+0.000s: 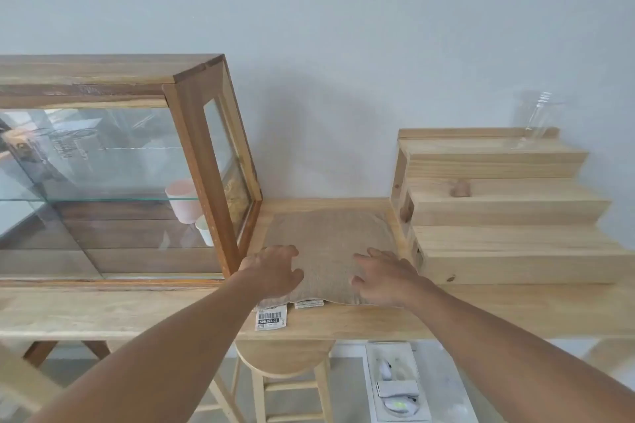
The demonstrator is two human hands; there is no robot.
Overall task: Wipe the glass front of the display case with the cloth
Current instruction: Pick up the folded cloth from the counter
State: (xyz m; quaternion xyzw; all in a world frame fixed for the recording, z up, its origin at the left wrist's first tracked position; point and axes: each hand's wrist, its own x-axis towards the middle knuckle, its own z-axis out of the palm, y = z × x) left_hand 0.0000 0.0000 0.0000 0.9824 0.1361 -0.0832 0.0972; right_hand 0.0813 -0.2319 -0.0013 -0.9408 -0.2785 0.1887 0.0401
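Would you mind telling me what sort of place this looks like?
Probably a small shop or café counter being set up: a wood-and-glass display case holding cups, a stepped wooden riser, and a folded cloth with its barcode tag attached.

Setting: looks like a small shop or café counter. Evidence: wood-framed glass display case (113, 175) on a pale wooden counter (103, 311); right of the case, a stepped wooden display riser (508, 213); below, a wooden stool (285, 359).

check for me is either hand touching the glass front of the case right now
No, both the left hand and right hand rest on the cloth beside the display case.
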